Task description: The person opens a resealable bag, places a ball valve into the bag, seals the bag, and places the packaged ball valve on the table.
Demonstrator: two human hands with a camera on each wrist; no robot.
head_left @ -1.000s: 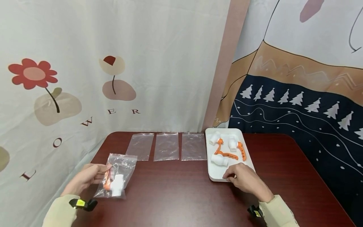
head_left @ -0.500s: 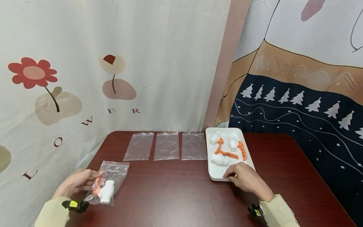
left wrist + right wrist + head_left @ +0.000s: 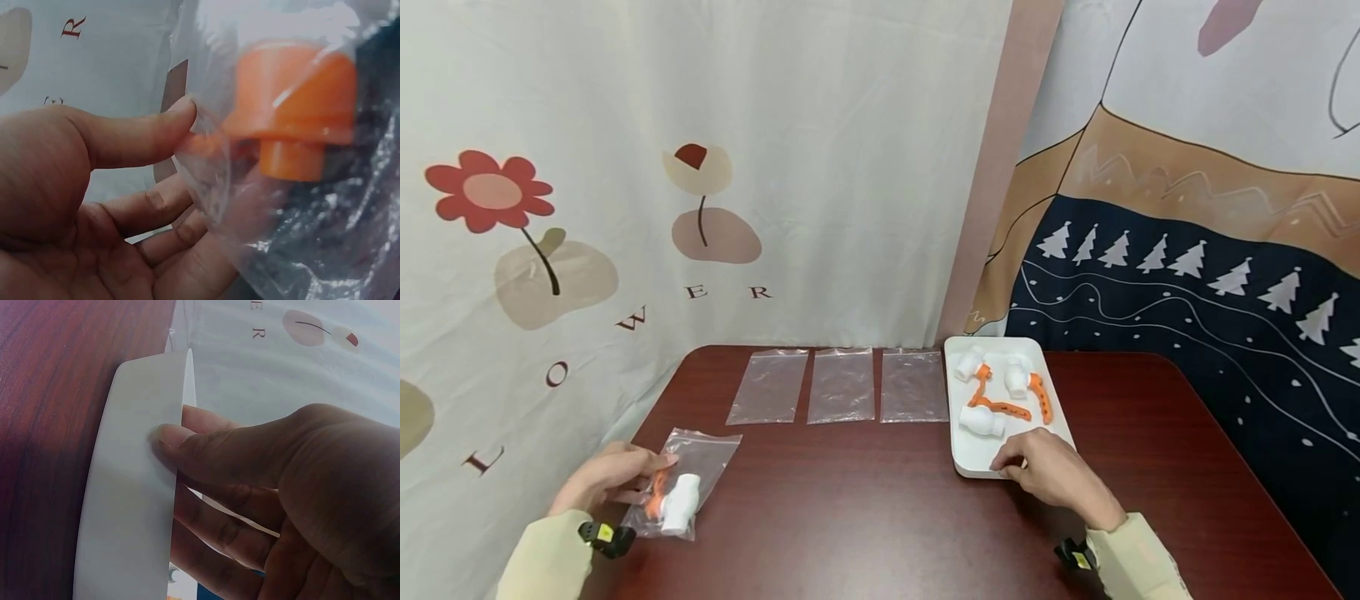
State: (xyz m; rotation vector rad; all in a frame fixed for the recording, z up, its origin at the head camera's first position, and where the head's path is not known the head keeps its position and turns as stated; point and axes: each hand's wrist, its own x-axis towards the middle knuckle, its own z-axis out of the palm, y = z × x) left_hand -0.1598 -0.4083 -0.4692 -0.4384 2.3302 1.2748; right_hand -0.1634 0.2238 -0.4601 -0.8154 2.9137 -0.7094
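At the table's left side, the left hand [image 3: 610,477] pinches the edge of a clear zip bag [image 3: 711,454] between thumb and fingers. Inside the bag lie a white valve body [image 3: 681,504] and its orange handle [image 3: 655,493]; in the left wrist view the orange part [image 3: 294,94] shows large through the plastic. The right hand [image 3: 1054,473] grips the near rim of a white tray [image 3: 964,462], thumb on the outer wall [image 3: 134,462] in the right wrist view. The tray holds several white valve pieces [image 3: 981,421] with orange handles [image 3: 1009,410].
Three flat clear bags lie in a row along the back of the dark red table [image 3: 850,500]: a left one [image 3: 767,387], a middle one [image 3: 841,387] and a right one [image 3: 913,387] beside the tray. Printed curtains [image 3: 850,167] hang behind the table.
Over the last second the left hand has moved left and toward the near side with the filled bag, then stayed nearly in place. The right hand has kept its grip on the tray rim.
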